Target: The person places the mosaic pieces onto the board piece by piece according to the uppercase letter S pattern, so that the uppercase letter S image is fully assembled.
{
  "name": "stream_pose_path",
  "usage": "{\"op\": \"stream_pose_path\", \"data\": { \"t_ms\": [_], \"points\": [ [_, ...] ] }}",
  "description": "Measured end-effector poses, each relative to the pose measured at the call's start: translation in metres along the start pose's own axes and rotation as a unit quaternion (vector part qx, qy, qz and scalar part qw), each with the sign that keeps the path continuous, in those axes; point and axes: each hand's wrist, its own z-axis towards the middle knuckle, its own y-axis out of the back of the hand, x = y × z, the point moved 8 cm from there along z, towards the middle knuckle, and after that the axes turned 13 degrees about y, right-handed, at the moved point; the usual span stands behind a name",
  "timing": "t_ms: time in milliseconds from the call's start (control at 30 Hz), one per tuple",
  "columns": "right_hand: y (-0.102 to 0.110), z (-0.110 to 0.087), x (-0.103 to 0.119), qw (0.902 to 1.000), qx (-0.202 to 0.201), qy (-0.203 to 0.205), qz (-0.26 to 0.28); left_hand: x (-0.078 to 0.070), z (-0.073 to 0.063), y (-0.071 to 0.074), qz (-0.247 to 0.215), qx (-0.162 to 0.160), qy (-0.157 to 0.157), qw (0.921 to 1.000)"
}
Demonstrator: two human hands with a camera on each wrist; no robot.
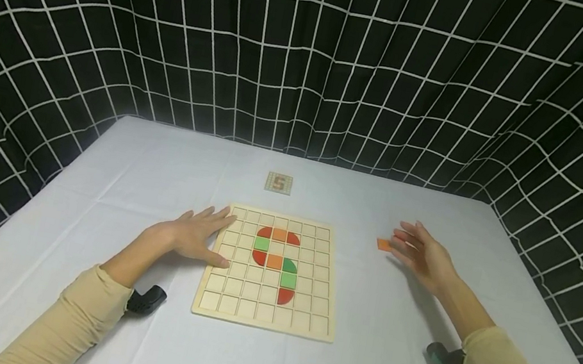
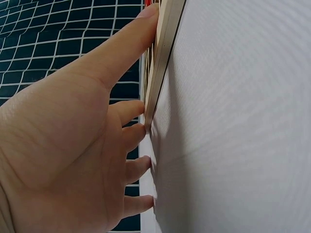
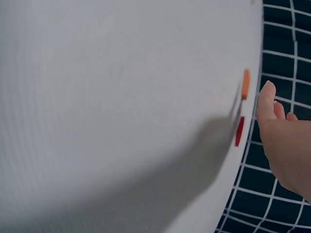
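Observation:
A square wooden grid board (image 1: 229,305) lies on the table, with red, orange and green tiles set in its cells in an S-like shape. My left hand (image 1: 194,235) rests at the board's left edge, fingers spread, with the thumb (image 2: 131,43) over the rim. To the right of the board, my right hand (image 1: 424,257) hovers above the table, fingers loosely bent and holding nothing. Just beside its fingertips lies a loose orange tile (image 1: 382,244). The right wrist view also shows a red piece (image 3: 239,131) near that orange tile (image 3: 246,83); the hand hides it in the head view.
A small square card (image 1: 279,183) with a 5- or S-like figure on a grid lies behind the board. White cloth (image 1: 175,174) covers the table. Black curtains with white grid lines (image 1: 311,68) stand around the back and sides.

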Motion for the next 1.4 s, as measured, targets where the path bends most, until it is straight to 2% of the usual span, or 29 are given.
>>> {"op": "stream_pose_path", "data": {
  "t_ms": [167,400,567,767,867,1033,1067,1133,1267,1400],
  "points": [
    [0.007,0.005,-0.007,0.9984,0.009,-0.006,-0.056,0.001,0.0,-0.002,0.001,-0.001,0.001,1.0],
    [0.008,0.01,-0.012,0.9913,0.025,-0.005,-0.129,-0.001,-0.001,-0.002,-0.004,-0.003,-0.001,1.0],
    [0.004,0.011,-0.012,0.9844,0.026,-0.006,-0.174,0.0,-0.002,-0.001,0.0,-0.004,-0.001,1.0],
    [-0.002,0.013,-0.012,0.9707,0.026,-0.016,-0.238,0.0,-0.002,0.001,0.0,-0.005,-0.004,1.0],
    [-0.003,0.014,-0.013,0.9537,0.034,-0.023,-0.298,0.0,-0.002,0.0,-0.004,-0.006,-0.005,1.0],
    [-0.006,0.015,-0.015,0.9043,0.058,-0.027,-0.422,0.001,-0.001,-0.001,-0.005,-0.008,-0.005,0.9999],
    [-0.006,0.015,-0.015,0.8975,0.06,-0.026,-0.436,0.001,-0.001,-0.001,-0.004,-0.008,-0.005,1.0],
    [-0.008,0.015,-0.015,0.8875,0.066,-0.016,-0.456,0.001,0.0,-0.001,-0.002,-0.007,-0.003,1.0],
    [-0.009,0.017,-0.016,0.8762,0.072,0.003,-0.476,0.0,0.0,0.0,-0.003,-0.007,-0.003,1.0],
    [-0.011,0.019,-0.017,0.8584,0.075,0.018,-0.507,-0.001,-0.001,0.001,-0.01,-0.007,-0.007,0.9999]
  ]
}}
